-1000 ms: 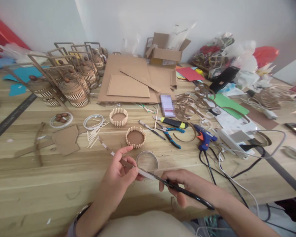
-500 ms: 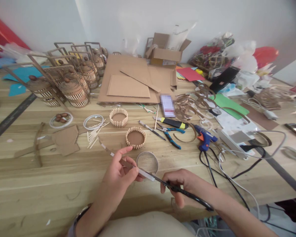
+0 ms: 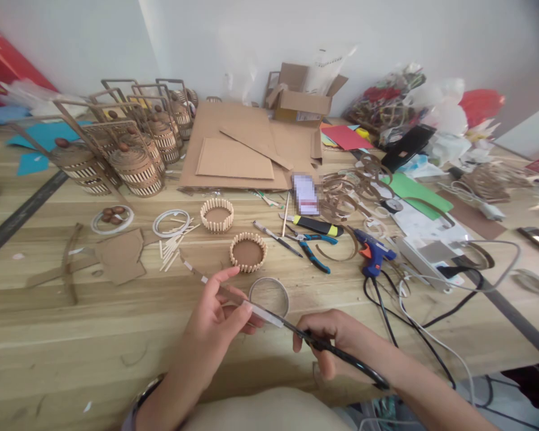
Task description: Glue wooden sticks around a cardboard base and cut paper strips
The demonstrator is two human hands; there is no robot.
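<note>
Between thumb and fingers, my left hand (image 3: 222, 311) pinches a thin brown strip (image 3: 193, 270) with white patches along it. A pale white section (image 3: 268, 316) of it sticks out toward my right hand (image 3: 336, 341). That hand is closed round black-handled scissors (image 3: 354, 362), whose blades lie along the strip's pale end; whether they touch it I cannot tell. Just beyond the blades a grey ring (image 3: 287, 297) rests on the table. Two small round baskets, a nearer one (image 3: 248, 252) and a farther one (image 3: 217, 215), have brown bases and upright wooden pegs round the rim.
Finished lidded baskets (image 3: 137, 170) with tall handles stand at the back left. Cardboard sheets (image 3: 236, 158) lie at the back middle. Blue-handled pliers (image 3: 314, 257), a yellow-black utility knife (image 3: 318, 225) and a glue gun (image 3: 374, 254) with cords lie to the right. Wooden sticks (image 3: 173, 248) are scattered left.
Hands, strip and scissors hold almost the same pose. The whole view has shifted very slightly; nothing was taken up or let go.
</note>
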